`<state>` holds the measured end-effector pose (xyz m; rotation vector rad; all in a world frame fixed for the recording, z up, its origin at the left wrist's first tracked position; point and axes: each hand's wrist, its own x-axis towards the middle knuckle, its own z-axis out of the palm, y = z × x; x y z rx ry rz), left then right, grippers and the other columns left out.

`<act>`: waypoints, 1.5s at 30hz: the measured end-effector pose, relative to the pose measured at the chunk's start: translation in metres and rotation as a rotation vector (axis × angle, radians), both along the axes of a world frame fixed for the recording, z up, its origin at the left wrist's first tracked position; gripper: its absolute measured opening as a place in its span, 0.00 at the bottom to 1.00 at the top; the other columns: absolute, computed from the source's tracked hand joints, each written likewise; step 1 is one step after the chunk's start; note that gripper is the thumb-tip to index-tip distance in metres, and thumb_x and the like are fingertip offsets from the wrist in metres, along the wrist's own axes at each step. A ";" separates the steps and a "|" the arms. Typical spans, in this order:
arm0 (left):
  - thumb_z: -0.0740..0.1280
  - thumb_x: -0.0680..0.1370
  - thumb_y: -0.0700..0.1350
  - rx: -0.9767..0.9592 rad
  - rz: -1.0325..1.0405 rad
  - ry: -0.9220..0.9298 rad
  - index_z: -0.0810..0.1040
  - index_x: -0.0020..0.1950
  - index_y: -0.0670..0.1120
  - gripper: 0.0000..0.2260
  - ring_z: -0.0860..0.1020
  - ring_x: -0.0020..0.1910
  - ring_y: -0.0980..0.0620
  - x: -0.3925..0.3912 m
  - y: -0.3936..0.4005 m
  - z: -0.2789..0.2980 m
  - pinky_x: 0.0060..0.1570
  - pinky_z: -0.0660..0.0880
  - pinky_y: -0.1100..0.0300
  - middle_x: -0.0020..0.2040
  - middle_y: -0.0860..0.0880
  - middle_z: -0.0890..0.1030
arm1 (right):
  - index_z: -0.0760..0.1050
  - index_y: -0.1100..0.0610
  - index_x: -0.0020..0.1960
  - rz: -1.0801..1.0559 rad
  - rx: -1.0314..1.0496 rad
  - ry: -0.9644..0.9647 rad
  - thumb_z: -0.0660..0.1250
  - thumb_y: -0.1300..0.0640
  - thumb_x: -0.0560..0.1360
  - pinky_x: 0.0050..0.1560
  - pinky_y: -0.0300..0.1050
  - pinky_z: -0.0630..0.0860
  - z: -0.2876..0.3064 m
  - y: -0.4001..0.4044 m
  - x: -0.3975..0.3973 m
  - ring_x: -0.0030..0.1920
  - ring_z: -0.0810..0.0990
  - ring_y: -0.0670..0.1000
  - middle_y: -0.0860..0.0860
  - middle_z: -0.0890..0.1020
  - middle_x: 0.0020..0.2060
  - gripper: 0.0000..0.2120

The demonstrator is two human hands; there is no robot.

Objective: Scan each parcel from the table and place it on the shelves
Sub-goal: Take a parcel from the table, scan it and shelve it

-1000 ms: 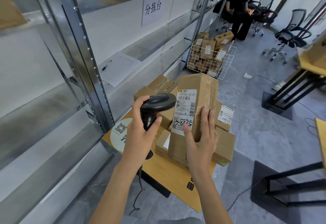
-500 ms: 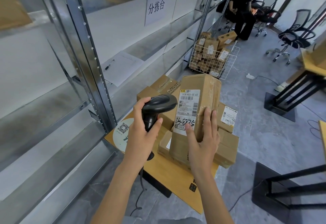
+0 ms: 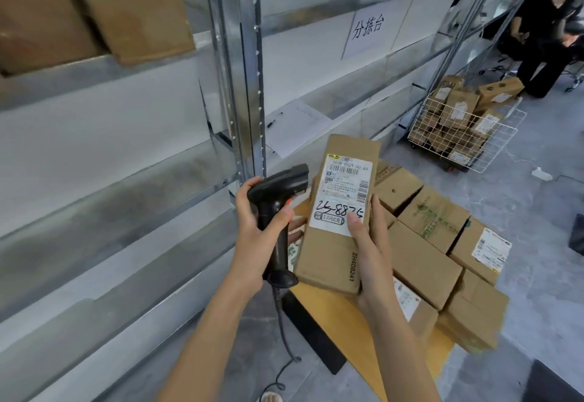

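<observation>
Now scan step: left hand (image 3: pixel 256 237) fingers wrap scanner (image 3: pixel 278 205), right hand (image 3: pixel 369 243) grips parcel (image 3: pixel 338 212), frame center. Next: shelve it on shelves (image 3: pixel 104 161) at left.

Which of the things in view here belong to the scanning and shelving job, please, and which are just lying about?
Part of the job:
scanner in the left hand
held parcel in the right hand
parcels on the table
shelves
boxes on the upper shelf

Just lying about:
wire basket of boxes
paper sign
sheet of paper with a pen
seated person
</observation>
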<state>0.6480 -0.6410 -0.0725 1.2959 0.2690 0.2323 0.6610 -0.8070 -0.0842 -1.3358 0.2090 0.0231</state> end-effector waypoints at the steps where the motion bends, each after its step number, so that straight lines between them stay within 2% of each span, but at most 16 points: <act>1: 0.73 0.78 0.44 -0.026 0.001 0.004 0.69 0.64 0.71 0.25 0.79 0.65 0.47 -0.001 0.007 0.001 0.64 0.76 0.39 0.67 0.55 0.77 | 0.63 0.33 0.75 0.038 -0.012 -0.011 0.72 0.43 0.72 0.45 0.38 0.82 0.001 0.008 0.002 0.55 0.83 0.40 0.30 0.81 0.56 0.35; 3: 0.72 0.79 0.43 -0.068 0.021 0.002 0.69 0.65 0.69 0.25 0.81 0.63 0.44 -0.006 0.020 0.001 0.62 0.78 0.40 0.68 0.52 0.77 | 0.59 0.30 0.75 0.126 -0.053 -0.026 0.72 0.41 0.71 0.51 0.42 0.83 0.002 0.023 0.005 0.59 0.82 0.40 0.31 0.79 0.61 0.37; 6: 0.70 0.79 0.39 -0.076 0.104 -0.035 0.69 0.66 0.66 0.25 0.85 0.55 0.50 -0.016 0.033 0.001 0.46 0.83 0.56 0.64 0.50 0.79 | 0.50 0.29 0.76 0.265 -0.160 -0.058 0.73 0.41 0.69 0.65 0.53 0.78 0.004 0.042 0.005 0.66 0.77 0.45 0.40 0.72 0.72 0.45; 7: 0.70 0.79 0.38 -0.062 0.140 -0.041 0.69 0.65 0.65 0.25 0.85 0.55 0.51 -0.020 0.038 0.001 0.44 0.83 0.58 0.64 0.50 0.79 | 0.48 0.30 0.76 0.311 -0.191 -0.071 0.73 0.41 0.68 0.68 0.55 0.75 0.004 0.047 0.006 0.69 0.74 0.47 0.41 0.70 0.74 0.46; 11: 0.71 0.79 0.40 -0.035 0.282 -0.019 0.69 0.66 0.65 0.25 0.82 0.61 0.46 -0.042 0.051 -0.005 0.57 0.81 0.44 0.66 0.49 0.79 | 0.47 0.28 0.73 0.517 -0.220 -0.111 0.74 0.42 0.68 0.70 0.54 0.73 0.004 0.065 0.009 0.71 0.72 0.46 0.43 0.68 0.75 0.45; 14: 0.72 0.78 0.42 -0.055 0.428 -0.015 0.70 0.64 0.67 0.24 0.83 0.59 0.47 -0.068 0.055 -0.009 0.54 0.83 0.47 0.66 0.47 0.79 | 0.48 0.31 0.77 0.651 -0.217 -0.100 0.75 0.43 0.68 0.71 0.58 0.72 -0.003 0.082 0.006 0.72 0.71 0.47 0.43 0.68 0.75 0.48; 17: 0.72 0.77 0.42 -0.113 0.555 -0.031 0.71 0.62 0.67 0.24 0.85 0.55 0.44 -0.095 0.057 -0.015 0.46 0.83 0.53 0.66 0.44 0.78 | 0.52 0.36 0.80 0.712 -0.219 -0.086 0.78 0.51 0.72 0.67 0.56 0.75 -0.015 0.101 -0.003 0.70 0.74 0.46 0.42 0.70 0.75 0.47; 20: 0.69 0.80 0.37 -0.122 0.682 -0.027 0.68 0.66 0.62 0.24 0.86 0.50 0.40 -0.123 0.062 -0.019 0.45 0.83 0.54 0.65 0.43 0.78 | 0.57 0.39 0.80 0.823 -0.158 -0.047 0.78 0.57 0.71 0.51 0.40 0.82 -0.019 0.124 -0.013 0.59 0.80 0.38 0.38 0.77 0.67 0.46; 22: 0.68 0.81 0.35 -0.087 0.755 -0.043 0.66 0.67 0.60 0.24 0.86 0.49 0.39 -0.145 0.073 -0.014 0.45 0.84 0.53 0.64 0.44 0.78 | 0.59 0.40 0.80 0.899 -0.120 -0.027 0.78 0.59 0.71 0.45 0.35 0.81 -0.017 0.144 -0.024 0.56 0.81 0.36 0.34 0.79 0.62 0.45; 25: 0.69 0.81 0.36 0.007 0.886 -0.042 0.66 0.66 0.61 0.24 0.86 0.46 0.38 -0.187 0.097 0.000 0.46 0.84 0.48 0.62 0.44 0.80 | 0.59 0.40 0.80 1.048 -0.074 0.005 0.79 0.57 0.70 0.49 0.41 0.83 -0.006 0.179 -0.049 0.59 0.82 0.43 0.41 0.79 0.65 0.46; 29: 0.69 0.81 0.36 0.158 1.122 -0.007 0.66 0.63 0.62 0.24 0.82 0.33 0.47 -0.258 0.132 0.017 0.34 0.82 0.56 0.51 0.43 0.80 | 0.60 0.39 0.79 1.254 -0.040 0.008 0.80 0.54 0.66 0.56 0.51 0.83 0.009 0.231 -0.099 0.59 0.83 0.47 0.43 0.80 0.65 0.48; 31: 0.68 0.81 0.35 0.237 1.226 0.031 0.66 0.63 0.62 0.24 0.79 0.30 0.50 -0.298 0.145 0.021 0.31 0.79 0.58 0.49 0.43 0.79 | 0.62 0.38 0.78 1.343 -0.033 0.001 0.80 0.57 0.68 0.55 0.51 0.83 0.010 0.256 -0.130 0.58 0.83 0.47 0.42 0.82 0.63 0.45; 35: 0.67 0.81 0.35 0.359 1.391 0.125 0.64 0.65 0.61 0.24 0.77 0.30 0.49 -0.384 0.162 0.024 0.31 0.78 0.54 0.51 0.45 0.79 | 0.65 0.38 0.76 1.466 -0.015 -0.003 0.80 0.59 0.70 0.44 0.40 0.83 0.006 0.302 -0.200 0.54 0.84 0.42 0.38 0.84 0.57 0.42; 39: 0.67 0.81 0.36 0.410 1.513 0.164 0.64 0.65 0.62 0.24 0.77 0.29 0.48 -0.474 0.180 0.022 0.31 0.78 0.53 0.50 0.47 0.79 | 0.65 0.37 0.76 1.556 -0.012 0.017 0.79 0.59 0.70 0.40 0.38 0.82 0.004 0.346 -0.280 0.50 0.84 0.40 0.35 0.84 0.55 0.41; 41: 0.67 0.81 0.36 0.424 1.549 0.181 0.64 0.65 0.62 0.24 0.77 0.29 0.49 -0.513 0.190 0.021 0.31 0.78 0.55 0.49 0.46 0.79 | 0.64 0.39 0.77 1.590 -0.006 0.016 0.79 0.60 0.71 0.40 0.39 0.83 0.005 0.365 -0.320 0.50 0.84 0.40 0.35 0.84 0.53 0.41; 45: 0.67 0.81 0.36 0.469 1.595 0.199 0.65 0.61 0.68 0.26 0.77 0.29 0.51 -0.577 0.210 0.019 0.30 0.77 0.57 0.49 0.45 0.79 | 0.62 0.39 0.78 1.638 0.015 0.013 0.78 0.60 0.72 0.49 0.46 0.84 0.010 0.394 -0.393 0.54 0.84 0.44 0.39 0.81 0.61 0.42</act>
